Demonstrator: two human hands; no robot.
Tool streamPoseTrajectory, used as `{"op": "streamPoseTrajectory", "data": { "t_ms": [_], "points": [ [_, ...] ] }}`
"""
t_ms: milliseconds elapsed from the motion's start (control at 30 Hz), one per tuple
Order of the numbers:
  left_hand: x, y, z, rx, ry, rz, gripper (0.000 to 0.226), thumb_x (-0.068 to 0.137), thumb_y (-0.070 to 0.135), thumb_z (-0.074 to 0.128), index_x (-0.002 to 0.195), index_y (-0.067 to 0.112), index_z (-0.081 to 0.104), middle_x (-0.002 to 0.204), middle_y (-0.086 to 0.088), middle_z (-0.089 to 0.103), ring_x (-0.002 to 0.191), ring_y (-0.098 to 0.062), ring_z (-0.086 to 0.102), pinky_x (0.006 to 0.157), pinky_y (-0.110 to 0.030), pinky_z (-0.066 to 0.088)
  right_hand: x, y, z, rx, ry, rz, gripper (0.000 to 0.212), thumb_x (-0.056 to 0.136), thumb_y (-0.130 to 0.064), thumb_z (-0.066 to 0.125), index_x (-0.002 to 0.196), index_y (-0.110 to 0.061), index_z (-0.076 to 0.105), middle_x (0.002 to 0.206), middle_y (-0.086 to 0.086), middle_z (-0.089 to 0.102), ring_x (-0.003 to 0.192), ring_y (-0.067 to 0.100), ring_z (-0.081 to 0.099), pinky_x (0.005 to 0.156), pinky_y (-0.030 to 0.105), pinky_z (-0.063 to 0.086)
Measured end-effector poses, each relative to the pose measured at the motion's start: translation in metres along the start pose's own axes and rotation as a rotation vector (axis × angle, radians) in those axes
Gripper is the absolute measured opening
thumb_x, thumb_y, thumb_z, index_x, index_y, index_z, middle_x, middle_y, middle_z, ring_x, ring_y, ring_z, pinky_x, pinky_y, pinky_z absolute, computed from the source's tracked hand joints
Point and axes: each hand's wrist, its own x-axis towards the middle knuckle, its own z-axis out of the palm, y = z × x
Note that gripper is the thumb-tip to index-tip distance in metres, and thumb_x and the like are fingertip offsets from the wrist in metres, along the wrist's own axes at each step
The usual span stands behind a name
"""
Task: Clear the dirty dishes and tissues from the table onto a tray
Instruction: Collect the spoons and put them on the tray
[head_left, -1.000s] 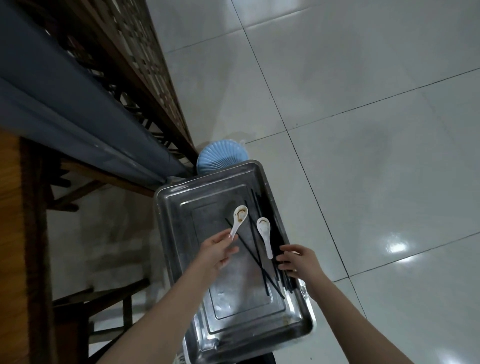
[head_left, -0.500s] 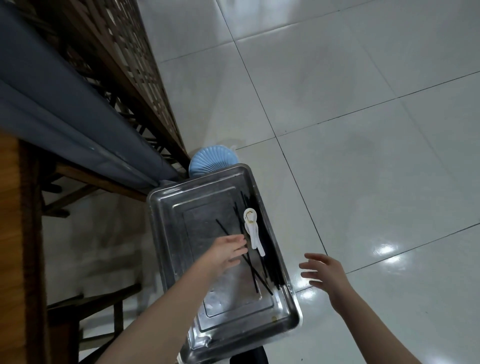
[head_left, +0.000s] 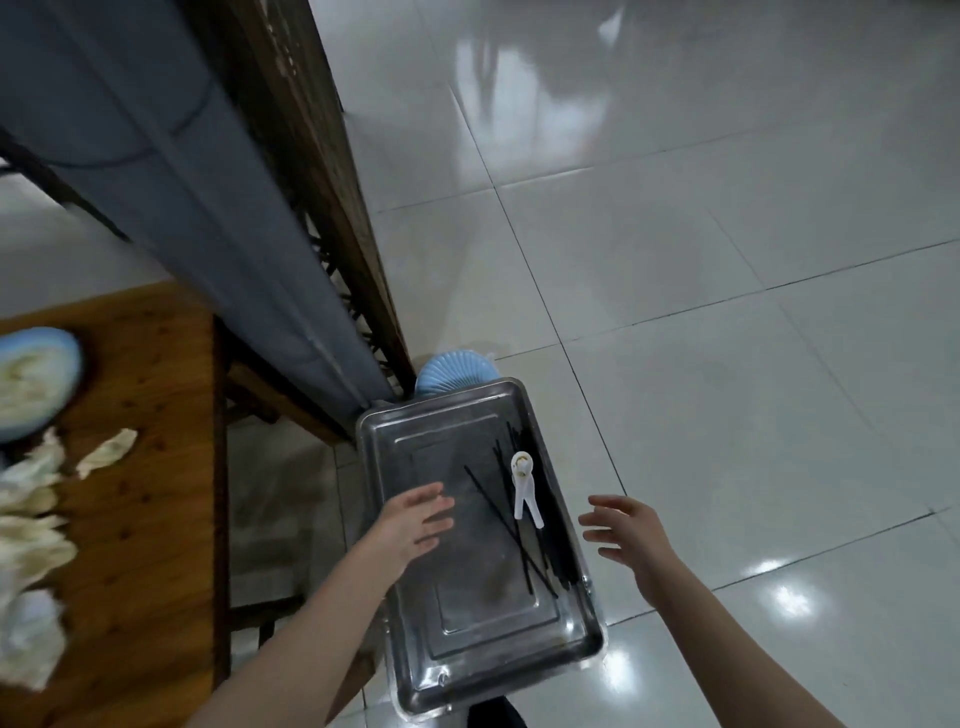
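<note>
Lying on the table (head_left: 145, 545) left of the tray (head_left: 483, 623), tissues (head_left: 31, 525) and a probably dirty plate (head_left: 31, 384) are seen; the nearer left hand (head_left: 415, 519) and the right hand (head_left: 626, 527) are held spread, empty.

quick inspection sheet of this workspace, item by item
surface: wooden table, at left
job's things: metal tray holds nested white spoons and black chopsticks; dirty blue plate and crumpled tissues lie on the table
clutter: blue ribbed dish past the tray's far end
fingers: left hand open above the tray, right hand open beside its right rim; both hold nothing
cables: nothing seen
surroundings: glossy tiled floor, wooden lattice screen, grey fabric
</note>
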Motion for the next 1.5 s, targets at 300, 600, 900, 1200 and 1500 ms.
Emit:
{"op": "streamPoseTrajectory", "data": {
  "t_ms": [300, 600, 900, 1200, 1500],
  "points": [
    [-0.111, -0.024, -0.099, -0.204, 0.029, 0.16, 0.024, 0.096, 0.007, 0.053, 0.119, 0.014, 0.057, 0.111, -0.007, 0.064, 0.086, -0.02, 0.063, 0.067, -0.027, 0.043, -0.102, -0.011, 0.074, -0.019, -0.077, -0.121, 0.02, 0.085, 0.002, 0.06, 0.103, -0.008, 0.062, 0.084, 0.012, 0.065, 0.066, 0.02, 0.058, 0.059, 0.027, 0.04],
    [-0.211, -0.098, -0.233, -0.363, 0.077, 0.266, 0.02, 0.093, 0.011, 0.059, 0.11, 0.021, 0.063, 0.109, -0.002, 0.069, 0.097, -0.021, 0.066, 0.074, -0.033, 0.048, -0.206, 0.024, 0.177, -0.15, -0.201, -0.298, 0.031, 0.086, -0.001, 0.062, 0.114, -0.013, 0.061, 0.089, -0.002, 0.065, 0.083, 0.013, 0.061, 0.07, 0.027, 0.045],
    [-0.299, -0.171, -0.349, -0.515, 0.209, 0.371, 0.031, 0.097, 0.009, 0.052, 0.127, 0.015, 0.055, 0.118, -0.003, 0.063, 0.098, -0.022, 0.062, 0.091, -0.037, 0.042, -0.298, 0.043, 0.294, -0.346, -0.379, -0.409, 0.031, 0.086, -0.006, 0.066, 0.114, -0.017, 0.061, 0.098, 0.001, 0.067, 0.087, 0.013, 0.061, 0.076, 0.03, 0.047],
    [-0.344, -0.215, -0.416, -0.619, 0.4, 0.364, 0.039, 0.09, 0.008, 0.063, 0.128, 0.013, 0.056, 0.123, -0.009, 0.063, 0.103, -0.026, 0.064, 0.086, -0.037, 0.043, -0.344, 0.047, 0.38, -0.463, -0.485, -0.453, 0.028, 0.086, -0.009, 0.064, 0.111, -0.022, 0.06, 0.099, -0.004, 0.065, 0.096, 0.013, 0.059, 0.082, 0.033, 0.042],
    [-0.327, -0.222, -0.472, -0.676, 0.446, 0.352, 0.041, 0.086, 0.01, 0.068, 0.125, 0.015, 0.057, 0.109, -0.005, 0.068, 0.097, -0.022, 0.065, 0.08, -0.034, 0.05, -0.336, 0.043, 0.455, -0.493, -0.484, -0.422, 0.029, 0.084, -0.008, 0.065, 0.11, -0.021, 0.064, 0.106, 0.004, 0.063, 0.097, 0.018, 0.059, 0.085, 0.032, 0.048]
  ]
}}
